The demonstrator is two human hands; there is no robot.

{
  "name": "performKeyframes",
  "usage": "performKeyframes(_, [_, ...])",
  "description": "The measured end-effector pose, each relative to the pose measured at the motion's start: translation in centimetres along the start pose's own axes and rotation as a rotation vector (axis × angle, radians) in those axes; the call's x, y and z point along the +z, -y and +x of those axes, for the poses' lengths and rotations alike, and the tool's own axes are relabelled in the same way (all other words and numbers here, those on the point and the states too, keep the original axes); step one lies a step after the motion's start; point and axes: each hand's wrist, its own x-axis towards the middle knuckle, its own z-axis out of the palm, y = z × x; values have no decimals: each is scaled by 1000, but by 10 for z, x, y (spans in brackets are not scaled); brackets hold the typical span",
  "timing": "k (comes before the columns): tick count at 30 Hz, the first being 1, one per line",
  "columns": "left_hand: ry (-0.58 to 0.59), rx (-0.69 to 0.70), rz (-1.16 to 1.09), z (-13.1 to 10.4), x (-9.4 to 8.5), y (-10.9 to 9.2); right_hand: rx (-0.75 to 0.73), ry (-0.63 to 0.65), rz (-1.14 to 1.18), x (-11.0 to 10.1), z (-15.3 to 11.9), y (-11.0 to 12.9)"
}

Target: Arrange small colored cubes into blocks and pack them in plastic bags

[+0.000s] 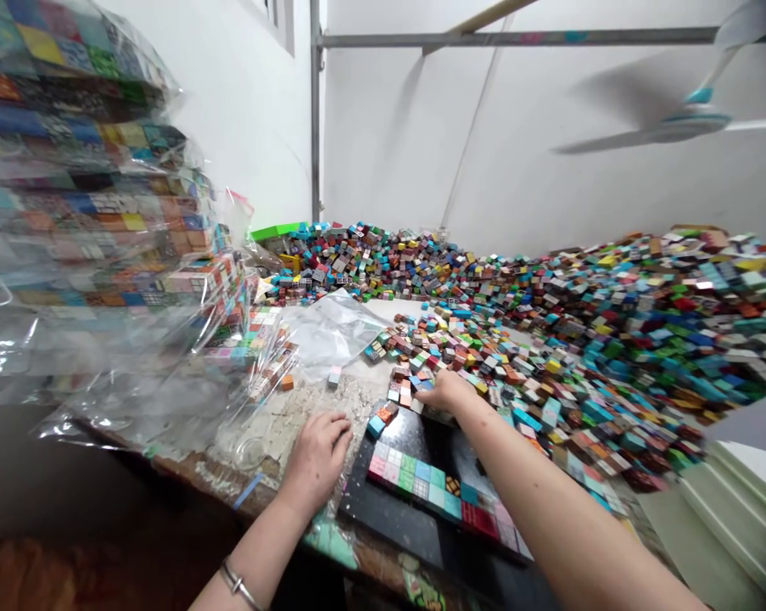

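Observation:
My right hand (pixel 446 392) reaches into the near edge of the loose small patterned tile blocks (pixel 484 365). Its fingers are drawn together at a small block, partly covered by the fingertips. To the left, my left hand (pixel 319 454) rests on the worn tabletop beside a black board (pixel 408 530), fingers loosely bent and thumb apart, nothing visible in them. A double row of coloured tile blocks (pixel 421 484) lies on the board, pink, green, blue and red; my right forearm hides part of the board. A few loose blocks (pixel 383 418) sit at the board's far left corner.
Stacked blocks in clear plastic (pixel 103 212) rise at the left. A clear plastic bag (pixel 335 327) lies mid-table. A large heap of blocks (pixel 643 322) runs along the wall to the right. Pale green containers (pixel 726 501) stand at right; a fan (pixel 694 123) is above.

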Motion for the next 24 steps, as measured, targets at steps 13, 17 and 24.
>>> performKeyframes(13, [-3,-25,-22,0,-2,-3,-345,-197,90,-19,-67,-8])
performKeyframes(17, [-3,-23,-19,1,-2,-3,-453,-210,118,2,-87,-7])
performKeyframes(24, [3,59,-31,2,-11,-17,-496,-219,153,15,-78,-37])
